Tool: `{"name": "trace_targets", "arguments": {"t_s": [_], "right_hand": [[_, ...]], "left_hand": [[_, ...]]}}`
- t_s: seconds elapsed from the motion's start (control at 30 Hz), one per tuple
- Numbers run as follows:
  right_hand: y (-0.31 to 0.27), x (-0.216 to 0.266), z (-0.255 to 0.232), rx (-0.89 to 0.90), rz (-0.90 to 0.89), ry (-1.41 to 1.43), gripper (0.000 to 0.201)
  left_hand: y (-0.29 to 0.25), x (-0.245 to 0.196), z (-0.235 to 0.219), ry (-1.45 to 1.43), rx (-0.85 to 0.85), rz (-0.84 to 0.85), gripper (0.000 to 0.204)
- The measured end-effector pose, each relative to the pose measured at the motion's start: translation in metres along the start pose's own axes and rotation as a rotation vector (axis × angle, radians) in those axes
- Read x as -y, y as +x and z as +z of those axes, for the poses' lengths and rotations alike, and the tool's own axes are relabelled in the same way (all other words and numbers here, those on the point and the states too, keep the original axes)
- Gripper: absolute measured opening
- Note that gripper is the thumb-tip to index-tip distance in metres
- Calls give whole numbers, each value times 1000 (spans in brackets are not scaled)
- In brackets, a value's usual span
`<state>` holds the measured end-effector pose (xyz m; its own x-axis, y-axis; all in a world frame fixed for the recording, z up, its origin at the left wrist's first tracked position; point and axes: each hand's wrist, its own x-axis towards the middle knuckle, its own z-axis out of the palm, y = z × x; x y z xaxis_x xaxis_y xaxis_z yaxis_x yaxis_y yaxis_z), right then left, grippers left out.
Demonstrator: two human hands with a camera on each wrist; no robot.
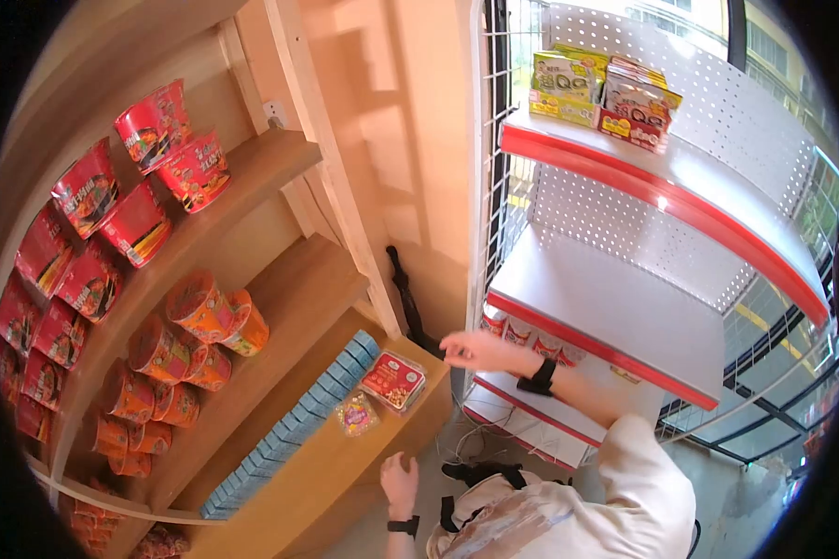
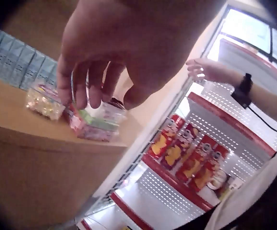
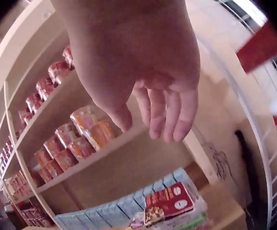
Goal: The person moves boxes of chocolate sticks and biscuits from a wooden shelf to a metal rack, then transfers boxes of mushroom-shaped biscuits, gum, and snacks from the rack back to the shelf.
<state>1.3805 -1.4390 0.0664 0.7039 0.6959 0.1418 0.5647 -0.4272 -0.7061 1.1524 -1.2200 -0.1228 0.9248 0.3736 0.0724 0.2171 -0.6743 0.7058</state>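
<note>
My left hand hangs in the air before the wooden shelf's front edge, its fingers loosely curved with nothing in them. My right hand is raised near the corner between the two shelving units, also holding nothing. On the lowest wooden shelf lies a clear plastic pack with a red label. Beside it sits a smaller clear pack with a yellow and pink label. In the left wrist view, the left fingers overlap the red-labelled pack. From the right wrist, that pack appears below the right hand.
Behind the packs runs a row of blue boxes. Red noodle tubs and orange noodle cups fill the shelves above. At right, a white rack with red edges bears snack pouches. A dark umbrella-like object leans in the corner.
</note>
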Motion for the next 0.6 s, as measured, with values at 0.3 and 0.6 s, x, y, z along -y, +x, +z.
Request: {"name": "trace_targets", "arguments": {"t_s": [0.3, 0.6], "right_hand": [[-56, 162, -195, -481, -187, -628, 23], [-72, 171, -365, -446, 180, -1393, 23]], "left_hand": [[-85, -48, 25, -13, 206, 381, 26], [-50, -89, -7, -63, 141, 411, 26]]}}
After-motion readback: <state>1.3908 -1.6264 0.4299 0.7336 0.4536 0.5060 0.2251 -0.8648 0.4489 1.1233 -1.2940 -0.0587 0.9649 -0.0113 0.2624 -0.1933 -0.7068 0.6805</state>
